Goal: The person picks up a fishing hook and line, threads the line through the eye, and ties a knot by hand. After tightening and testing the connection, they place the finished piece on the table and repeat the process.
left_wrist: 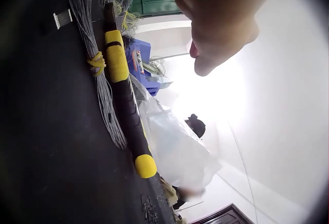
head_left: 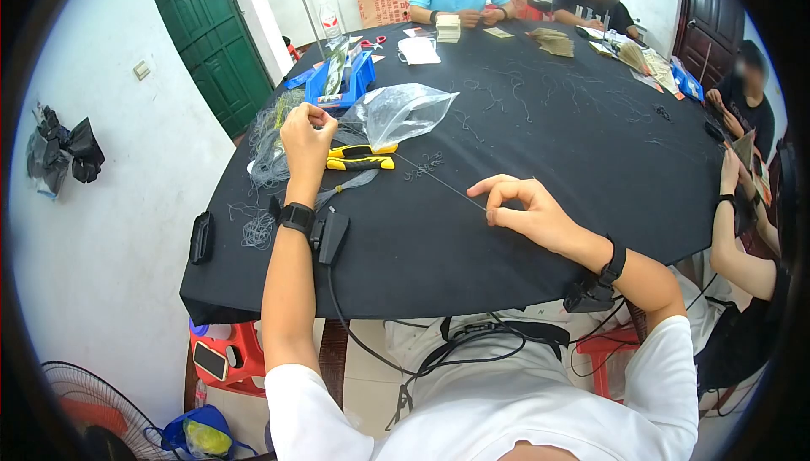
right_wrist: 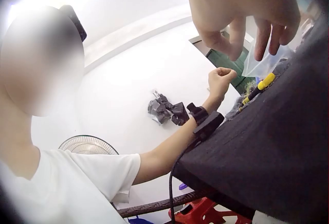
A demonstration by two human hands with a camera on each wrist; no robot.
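A thin dark strand (head_left: 439, 181) runs taut above the black cloth between the two hands. The left hand (head_left: 305, 142) pinches its far end between thumb and fingertips, over the yellow-and-black pliers (head_left: 361, 157). At the strand's near end, the right hand (head_left: 531, 215) pinches it between thumb and index finger, the other fingers loosely bent. A clear plastic bag (head_left: 405, 113) lies just beyond the pliers. In the left wrist view a bundle of grey strands (left_wrist: 105, 100) with a yellow tie lies beside the pliers (left_wrist: 126, 90).
A blue bin (head_left: 359, 77) stands behind the bag, with tangled strands (head_left: 274, 145) to its left. Small clippings (head_left: 423, 166) and a loose coil (head_left: 258, 230) lie on the cloth. A black case (head_left: 202, 238) sits at the left edge. Several people sit around the table.
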